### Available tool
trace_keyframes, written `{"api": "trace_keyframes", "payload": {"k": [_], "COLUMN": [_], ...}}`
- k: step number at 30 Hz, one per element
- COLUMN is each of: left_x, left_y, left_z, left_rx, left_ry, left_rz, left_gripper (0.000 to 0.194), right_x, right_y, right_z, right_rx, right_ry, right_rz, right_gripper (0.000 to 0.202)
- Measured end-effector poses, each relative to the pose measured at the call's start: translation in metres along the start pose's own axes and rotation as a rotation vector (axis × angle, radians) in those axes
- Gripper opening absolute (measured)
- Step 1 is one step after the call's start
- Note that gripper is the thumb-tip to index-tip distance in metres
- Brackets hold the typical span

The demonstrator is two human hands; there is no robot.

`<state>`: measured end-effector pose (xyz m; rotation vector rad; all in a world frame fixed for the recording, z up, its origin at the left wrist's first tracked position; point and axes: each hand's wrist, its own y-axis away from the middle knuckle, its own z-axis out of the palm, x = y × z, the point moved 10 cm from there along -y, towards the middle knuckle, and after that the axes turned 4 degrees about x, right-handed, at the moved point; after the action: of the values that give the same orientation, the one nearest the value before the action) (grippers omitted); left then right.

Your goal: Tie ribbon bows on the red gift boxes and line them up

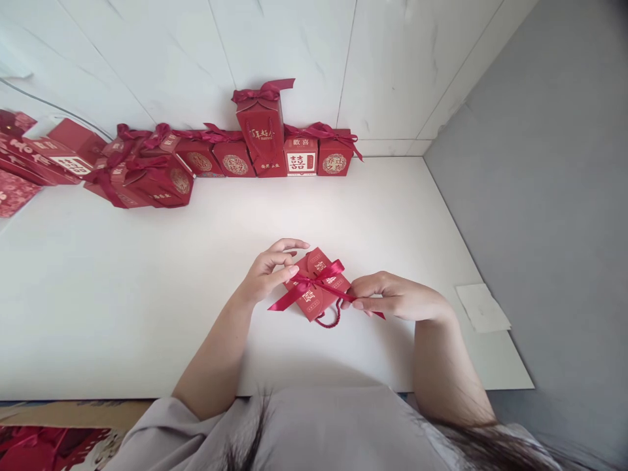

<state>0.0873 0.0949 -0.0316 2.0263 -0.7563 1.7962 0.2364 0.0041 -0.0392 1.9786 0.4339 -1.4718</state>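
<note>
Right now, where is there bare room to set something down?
Free: the table left of the left hand, and between the right hand and the back boxes. Crowded: along the wall, left to middle, and between the hands, at the small box.

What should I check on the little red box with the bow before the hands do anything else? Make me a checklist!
1. Bow on top of the little red box: ok.
2. Left hand at the box, thumb by the bow's left side: ok.
3. Right hand on the right ribbon tail: ok.
4. Cord handle tucked in: not ok, it loops out past the box's edge.
5. Knot pulled tight: cannot tell.
6. Other red boxes out of the way: ok, they're back near the wall.
</note>
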Motion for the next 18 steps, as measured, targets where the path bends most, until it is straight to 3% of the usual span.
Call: {"api": "trace_keyframes", "payload": {"k": [3, 5, 8, 10, 12, 14, 16, 18], "left_x": [0.005, 0.009, 0.009, -0.001, -0.017, -0.024, -0.020, -0.013], "left_y": [0.000, 0.002, 0.009, 0.014, 0.021, 0.029, 0.028, 0.021], "left_z": [-0.008, -0.024, -0.058, -0.068, -0.060, -0.043, -0.028, -0.020], "left_rx": [0.052, 0.125, 0.256, 0.204, 0.009, -0.183, -0.245, -0.196], "left_ry": [-0.045, -0.035, -0.109, -0.244, -0.334, -0.328, -0.299, -0.283], "left_rz": [0.043, 0.065, 0.021, -0.114, -0.291, -0.383, -0.356, -0.290], "left_gripper": [0.028, 0.017, 0.034, 0.036, 0.044, 0.040, 0.031, 0.028], "right_x": [0.002, 0.004, 0.002, -0.001, -0.005, -0.009, -0.013, -0.016], "right_y": [0.006, 0.009, 0.009, 0.010, 0.002, -0.012, -0.023, -0.026], "right_z": [-0.004, -0.014, -0.047, -0.061, -0.058, -0.046, -0.034, -0.029], "right_rx": [-0.016, 0.053, 0.418, 0.662, 0.735, 0.692, 0.627, 0.597], "right_ry": [0.033, 0.031, -0.037, -0.091, -0.129, -0.145, -0.141, -0.134], "right_rz": [0.001, -0.002, -0.075, -0.159, -0.231, -0.263, -0.274, -0.282], "right_gripper": [0.037, 0.035, 0.031, 0.028, 0.027, 0.033, 0.037, 0.034]}}
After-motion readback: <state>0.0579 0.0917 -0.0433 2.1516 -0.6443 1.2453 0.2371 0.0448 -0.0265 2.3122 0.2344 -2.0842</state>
